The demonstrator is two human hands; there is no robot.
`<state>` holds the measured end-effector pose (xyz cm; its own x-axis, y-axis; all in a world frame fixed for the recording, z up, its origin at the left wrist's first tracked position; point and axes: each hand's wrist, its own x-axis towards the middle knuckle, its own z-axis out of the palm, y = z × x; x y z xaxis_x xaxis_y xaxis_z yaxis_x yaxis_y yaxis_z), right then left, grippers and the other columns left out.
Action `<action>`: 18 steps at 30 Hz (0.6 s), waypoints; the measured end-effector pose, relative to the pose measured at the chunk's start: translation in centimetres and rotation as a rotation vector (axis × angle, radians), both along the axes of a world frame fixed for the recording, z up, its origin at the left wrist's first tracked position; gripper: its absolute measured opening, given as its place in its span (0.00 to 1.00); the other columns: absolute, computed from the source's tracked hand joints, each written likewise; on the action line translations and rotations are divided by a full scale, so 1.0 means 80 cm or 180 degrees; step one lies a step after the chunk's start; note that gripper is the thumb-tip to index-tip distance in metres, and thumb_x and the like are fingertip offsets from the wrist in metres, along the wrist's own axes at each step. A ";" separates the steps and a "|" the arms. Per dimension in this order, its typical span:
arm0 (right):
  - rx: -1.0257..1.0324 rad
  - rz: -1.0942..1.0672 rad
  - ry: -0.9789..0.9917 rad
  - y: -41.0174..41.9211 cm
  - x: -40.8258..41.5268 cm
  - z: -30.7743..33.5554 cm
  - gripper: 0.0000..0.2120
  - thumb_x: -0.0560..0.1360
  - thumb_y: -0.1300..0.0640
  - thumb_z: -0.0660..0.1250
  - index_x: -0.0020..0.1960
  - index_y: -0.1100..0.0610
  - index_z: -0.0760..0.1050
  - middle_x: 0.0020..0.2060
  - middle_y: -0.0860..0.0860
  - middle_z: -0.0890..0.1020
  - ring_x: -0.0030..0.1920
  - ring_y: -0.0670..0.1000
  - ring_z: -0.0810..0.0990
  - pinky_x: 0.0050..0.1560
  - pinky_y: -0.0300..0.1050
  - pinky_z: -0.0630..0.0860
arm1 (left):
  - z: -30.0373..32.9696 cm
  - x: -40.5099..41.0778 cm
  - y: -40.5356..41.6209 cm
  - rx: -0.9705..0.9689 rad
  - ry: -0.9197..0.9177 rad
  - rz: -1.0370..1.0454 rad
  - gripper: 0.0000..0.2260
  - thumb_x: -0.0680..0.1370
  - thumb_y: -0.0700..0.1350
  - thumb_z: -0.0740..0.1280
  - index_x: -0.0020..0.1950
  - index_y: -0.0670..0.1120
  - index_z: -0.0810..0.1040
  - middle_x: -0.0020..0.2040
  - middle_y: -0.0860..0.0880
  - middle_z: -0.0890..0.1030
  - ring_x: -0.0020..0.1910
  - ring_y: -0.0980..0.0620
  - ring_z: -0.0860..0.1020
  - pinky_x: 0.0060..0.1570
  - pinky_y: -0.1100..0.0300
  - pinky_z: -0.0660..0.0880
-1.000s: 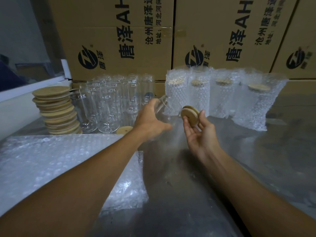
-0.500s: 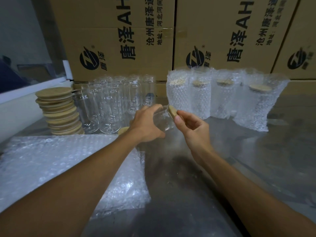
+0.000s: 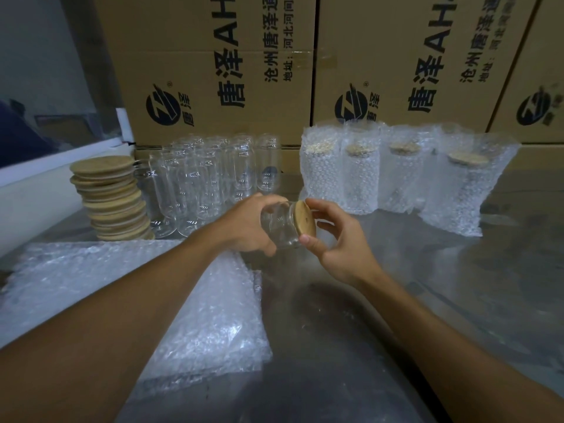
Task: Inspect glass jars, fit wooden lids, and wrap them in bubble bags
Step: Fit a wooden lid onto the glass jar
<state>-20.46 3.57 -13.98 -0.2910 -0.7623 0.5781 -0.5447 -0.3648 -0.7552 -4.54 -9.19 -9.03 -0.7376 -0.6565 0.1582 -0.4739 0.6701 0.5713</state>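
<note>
Four wrapped jars (image 3: 396, 169) stand in a row at the back right of the steel table (image 3: 396, 300), each sealed in a bubble bag with a wooden lid showing through the plastic at the top. One jar (image 3: 279, 222) is in hand, held tipped on its side above the table, mouth toward the right. Left hand (image 3: 244, 227) is curled around the glass body, fingers over the top, thumb underneath. Right hand (image 3: 338, 242) is half closed on the wooden lid (image 3: 305, 221), thumb at the lower edge, fingertips at the upper edge; lid sits against the jar mouth, one lid only. Whether it is fully seated cannot be told.

One stack of spare lids (image 3: 111, 198) stands at left, somewhat skewed; roughly a dozen or more, exact count unclear. Bare glass jars (image 3: 210, 181) stand upright just beside the stack, clustered in rows; at least eight visible, overlap prevents a firm count. One pile of flat bubble bags (image 3: 210, 319) lies on the table at near left, partly under the left forearm; number of sheets cannot be told. Three cardboard cartons (image 3: 219, 65) with printed logos form the wall behind.
</note>
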 end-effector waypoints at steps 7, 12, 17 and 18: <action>0.0186 -0.0404 0.0464 0.004 0.007 -0.008 0.30 0.77 0.49 0.73 0.76 0.55 0.69 0.58 0.50 0.73 0.53 0.38 0.74 0.61 0.34 0.71 | -0.003 0.001 0.007 -0.0088 0.0072 -0.0053 0.46 0.60 0.37 0.81 0.75 0.55 0.68 0.63 0.52 0.73 0.64 0.53 0.72 0.56 0.58 0.73; 0.0586 -0.1129 0.0026 -0.001 0.015 -0.001 0.37 0.65 0.21 0.58 0.55 0.51 0.79 0.42 0.46 0.82 0.42 0.41 0.79 0.38 0.31 0.69 | -0.003 -0.006 0.020 -0.0261 0.0092 -0.0063 0.44 0.59 0.39 0.81 0.73 0.56 0.70 0.59 0.53 0.72 0.62 0.51 0.74 0.60 0.52 0.75; 0.0215 -0.0849 -0.0008 0.002 0.011 -0.001 0.32 0.72 0.29 0.68 0.64 0.53 0.79 0.50 0.48 0.80 0.49 0.43 0.80 0.49 0.38 0.76 | -0.004 -0.008 0.018 -0.0073 0.0260 -0.0044 0.44 0.60 0.38 0.81 0.73 0.57 0.70 0.62 0.54 0.73 0.63 0.53 0.73 0.54 0.61 0.74; 0.0104 -0.0713 0.0078 0.003 0.012 0.000 0.30 0.74 0.35 0.69 0.68 0.54 0.77 0.54 0.49 0.78 0.53 0.44 0.79 0.52 0.37 0.76 | -0.004 -0.007 0.016 0.0002 0.0339 -0.0039 0.45 0.60 0.37 0.81 0.73 0.56 0.69 0.62 0.54 0.73 0.62 0.54 0.73 0.50 0.67 0.72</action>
